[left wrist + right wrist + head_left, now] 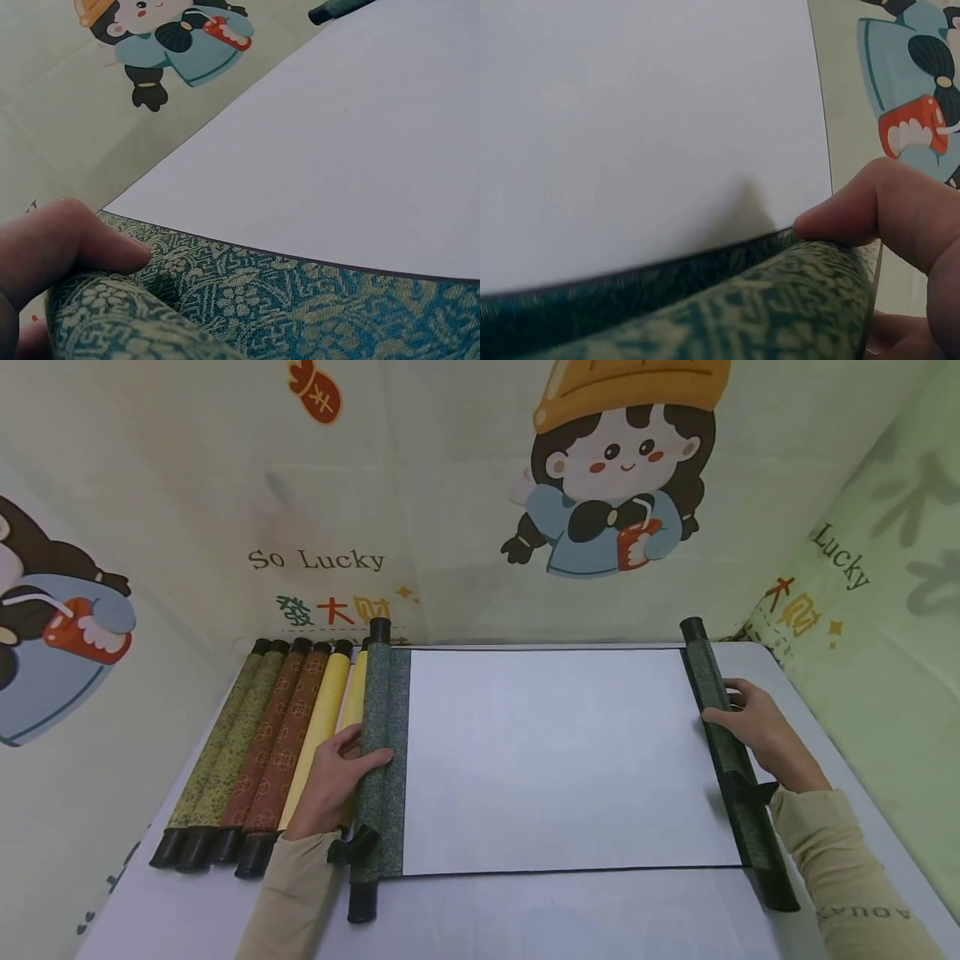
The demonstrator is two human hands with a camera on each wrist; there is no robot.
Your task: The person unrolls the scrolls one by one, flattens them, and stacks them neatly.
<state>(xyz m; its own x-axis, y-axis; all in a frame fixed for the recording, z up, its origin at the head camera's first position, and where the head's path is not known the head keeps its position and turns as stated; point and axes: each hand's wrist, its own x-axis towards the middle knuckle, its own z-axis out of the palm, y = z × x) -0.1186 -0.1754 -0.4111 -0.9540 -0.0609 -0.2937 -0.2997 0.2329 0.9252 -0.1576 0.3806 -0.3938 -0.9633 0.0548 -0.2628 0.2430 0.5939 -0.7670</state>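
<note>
An unrolled scroll is held at both ends, between two hands.
Its left roll is gripped by the left hand, with the thumb laid over it; its right roll is gripped by the right hand. The white sheet is spread between the hands. Yellow, brown and green rolled scrolls are lined up beside the left hand, on its outer side.

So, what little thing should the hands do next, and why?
I'd guess the right hand should turn the right roller slightly inward while the left hand steadies the left roller. Both hands grip the rollers, the white sheet lies spread between them, and the scrolls at the left lie rolled up.
</note>
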